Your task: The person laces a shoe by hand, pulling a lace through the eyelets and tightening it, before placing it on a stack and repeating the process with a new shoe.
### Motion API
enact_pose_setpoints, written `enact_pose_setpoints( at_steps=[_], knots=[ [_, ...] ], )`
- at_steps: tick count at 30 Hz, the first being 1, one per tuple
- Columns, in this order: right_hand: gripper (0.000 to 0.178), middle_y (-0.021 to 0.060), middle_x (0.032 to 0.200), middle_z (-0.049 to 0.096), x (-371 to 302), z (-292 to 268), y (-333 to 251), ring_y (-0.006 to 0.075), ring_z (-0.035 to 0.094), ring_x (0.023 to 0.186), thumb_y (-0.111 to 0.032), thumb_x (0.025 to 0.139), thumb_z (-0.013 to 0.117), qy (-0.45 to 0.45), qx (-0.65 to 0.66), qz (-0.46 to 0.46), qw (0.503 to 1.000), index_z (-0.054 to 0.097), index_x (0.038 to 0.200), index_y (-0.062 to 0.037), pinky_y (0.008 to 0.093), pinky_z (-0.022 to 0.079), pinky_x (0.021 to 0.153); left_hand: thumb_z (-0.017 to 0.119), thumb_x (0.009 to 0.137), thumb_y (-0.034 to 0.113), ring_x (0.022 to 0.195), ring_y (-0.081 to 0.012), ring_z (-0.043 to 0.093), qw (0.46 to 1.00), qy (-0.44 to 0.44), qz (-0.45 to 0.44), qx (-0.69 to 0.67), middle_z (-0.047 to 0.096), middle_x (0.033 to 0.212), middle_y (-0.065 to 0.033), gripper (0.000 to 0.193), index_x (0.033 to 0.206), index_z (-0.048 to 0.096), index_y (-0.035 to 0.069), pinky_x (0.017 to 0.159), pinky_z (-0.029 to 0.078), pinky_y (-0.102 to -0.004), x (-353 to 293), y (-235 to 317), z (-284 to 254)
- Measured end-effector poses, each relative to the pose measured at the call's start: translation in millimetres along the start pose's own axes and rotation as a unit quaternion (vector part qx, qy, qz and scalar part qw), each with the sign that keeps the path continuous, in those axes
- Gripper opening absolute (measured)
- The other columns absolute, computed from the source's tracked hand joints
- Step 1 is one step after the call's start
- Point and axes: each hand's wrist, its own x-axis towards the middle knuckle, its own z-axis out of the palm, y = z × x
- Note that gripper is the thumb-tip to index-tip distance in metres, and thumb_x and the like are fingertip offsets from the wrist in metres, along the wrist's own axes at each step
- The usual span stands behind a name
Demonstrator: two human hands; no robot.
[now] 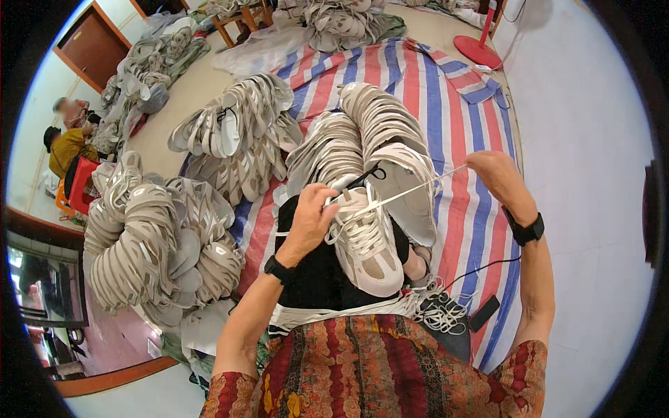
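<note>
Head view: the shoe upper (376, 266) serves as the reference point. It rests on a black support (306, 268) directly in front of the person's torso, toe toward the body; whether the support is clothing or a pad cannot be told. This orientation presumably keeps the eyelets facing up and within reach of both hands.

Left hand (306, 221): positioned at the left collar side of the shoe upper, fingers curled, tips near the collar and lacing. It appears to steady the part; whether the grip is closed on collar or lace cannot be determined. Right hand (498, 182): raised to the right of the shoe upper, grip pinched together on the white lace (418, 187). The lace runs straight between the two, which suggests tension.

Loose white laces (446, 315) lie to the right of the toe, probably for easy access. Beyond the shoe upper, nested columns (387, 115) of similar uppers stand on a striped sheet (453, 122), which likely protects them from the floor. Each upper acts as a shallow container for its neighbour, saving space. Left of the shoe upper, a further heap (139, 247) is nested likewise.
</note>
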Motion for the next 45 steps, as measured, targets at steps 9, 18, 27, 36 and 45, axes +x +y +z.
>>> enact_pose_setpoints(
  at_steps=[9,18,27,36,45],
  knots=[
    [0.012,0.0107,0.069,0.053,-24.7,16.5,-7.8,0.0277,0.056,0.065,0.000,0.071,0.053,0.178,-0.163,0.128,0.962,0.056,0.082,-0.0040,0.0382,0.043,0.055,0.072,0.062,0.010,0.084,-0.0269,0.048,0.985,-0.010,0.146,0.092,0.051,0.082,-0.0092,0.026,0.070,0.049,0.001,0.072,0.040,-0.0332,4.4,3.3,-0.1],
    [0.014,0.0080,0.087,0.061,-41.1,53.6,-71.5,0.0133,0.057,0.080,-0.003,0.084,0.049,0.422,0.490,0.237,0.725,0.058,0.095,-0.0020,0.0277,0.045,0.077,0.061,0.080,0.015,0.047,-0.0066,0.040,0.947,-0.138,-0.274,-0.098,0.047,0.055,0.0012,0.016,0.072,0.058,0.002,0.044,0.031,-0.0228,-60.6,12.8,-57.4],
    [0.021,0.0083,0.070,0.063,30.1,137.5,-94.0,0.0104,0.058,0.059,-0.008,0.081,0.053,0.094,0.565,0.221,0.789,0.057,0.099,0.0017,0.0244,0.046,0.055,0.052,0.086,0.008,0.046,-0.0036,0.037,0.897,-0.084,-0.420,-0.110,0.050,0.059,0.0025,0.014,0.082,0.062,-0.001,0.041,0.026,-0.0185,-149.0,-14.6,-133.6],
    [0.016,0.0090,0.065,0.061,12.7,173.4,-93.5,0.0155,0.058,0.060,-0.012,0.079,0.052,0.052,0.509,0.229,0.828,0.060,0.082,0.0013,0.0275,0.045,0.058,0.053,0.084,0.014,0.061,-0.0253,0.054,0.927,0.132,-0.166,0.311,0.057,0.068,-0.0103,0.014,0.086,0.062,0.003,0.056,0.041,-0.0317,-111.5,-64.6,-100.9],
    [0.017,0.0145,0.064,0.056,33.0,153.6,-79.6,0.0259,0.054,0.058,-0.015,0.075,0.050,-0.022,0.425,0.132,0.895,0.057,0.076,0.0007,0.0347,0.042,0.056,0.051,0.086,0.012,0.062,-0.0115,0.056,0.966,0.146,-0.206,-0.051,0.060,0.070,-0.0065,0.017,0.090,0.060,-0.002,0.057,0.045,-0.0229,8.6,-44.8,-29.0]
  ],
)
